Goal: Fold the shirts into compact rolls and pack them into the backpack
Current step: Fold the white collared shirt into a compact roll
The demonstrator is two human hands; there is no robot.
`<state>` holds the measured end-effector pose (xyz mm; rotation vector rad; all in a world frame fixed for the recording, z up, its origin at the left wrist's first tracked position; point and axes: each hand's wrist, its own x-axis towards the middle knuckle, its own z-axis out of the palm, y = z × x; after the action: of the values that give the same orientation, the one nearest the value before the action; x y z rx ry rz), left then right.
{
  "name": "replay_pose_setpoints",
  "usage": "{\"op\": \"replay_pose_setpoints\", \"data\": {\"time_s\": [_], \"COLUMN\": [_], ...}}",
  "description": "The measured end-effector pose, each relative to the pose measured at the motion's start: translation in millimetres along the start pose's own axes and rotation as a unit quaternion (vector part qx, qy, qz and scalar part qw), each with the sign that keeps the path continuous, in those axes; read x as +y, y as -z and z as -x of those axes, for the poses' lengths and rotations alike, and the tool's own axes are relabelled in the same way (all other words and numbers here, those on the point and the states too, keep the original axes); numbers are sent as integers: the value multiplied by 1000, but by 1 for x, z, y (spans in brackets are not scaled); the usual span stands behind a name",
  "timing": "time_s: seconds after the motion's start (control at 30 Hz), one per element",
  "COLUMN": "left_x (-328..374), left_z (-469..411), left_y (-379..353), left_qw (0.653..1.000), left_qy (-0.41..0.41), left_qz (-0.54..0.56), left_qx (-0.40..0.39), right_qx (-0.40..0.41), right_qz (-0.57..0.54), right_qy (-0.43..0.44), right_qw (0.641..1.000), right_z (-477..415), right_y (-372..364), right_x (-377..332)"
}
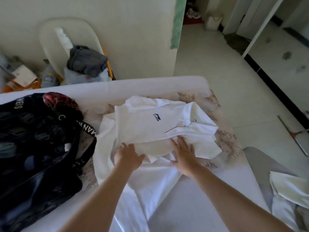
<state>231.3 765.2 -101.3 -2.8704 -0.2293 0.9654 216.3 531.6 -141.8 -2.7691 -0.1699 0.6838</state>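
**Two bare hands on a white polo shirt on a bed, backpack to the L**

A white polo shirt [150,121] lies spread near the far edge of the bed [117,87], toward its far R corner. Its long axis runs approx L to R, w/ collar and placket at the R end and a small dark chest logo mid-cloth. Both hands sit on its near side, so the shirt lies ahead of them, toward the far edge.

The right hand [184,154] rests flat, fingers straight and spread, pressing cloth just below the collar. The left hand [128,156] bends its fingers down into a fold; can't tell if it pinches the cloth. The collar end is nearer the R hand. The dark backpack [38,139], at the bed's L edge just beside the shirt, is nearer the L hand.

Probably a fold or roll comes next, not yet begun.

Hard to make out:
- More white cloth runs toward the near edge under the forearms; unclear if same shirt.
- The backpack's opening isn't clear.
- Another white garment [287,186] at the R edge is cut off.
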Motion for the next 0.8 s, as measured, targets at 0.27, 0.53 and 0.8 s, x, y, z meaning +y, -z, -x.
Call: {"op": "replay_pose_setpoints", "data": {"time_s": [0.27,0.53,0.8], "left_x": [17,-2,-2], "left_z": [50,12,6], "left_y": [21,-34,-2], "left_qw": [972,993,998], "left_qy": [-97,-111,7], "left_qz": [79,28,-61], "left_qx": [-200,-3,17], "right_qx": [74,-3,83], "right_qz": [-43,35,126], "right_qy": [-67,-58,-95], "right_qw": [994,998,984], "right_z": [36,46,22], "right_y": [-29,-11,34], "right_x": [-22,40,45]}}
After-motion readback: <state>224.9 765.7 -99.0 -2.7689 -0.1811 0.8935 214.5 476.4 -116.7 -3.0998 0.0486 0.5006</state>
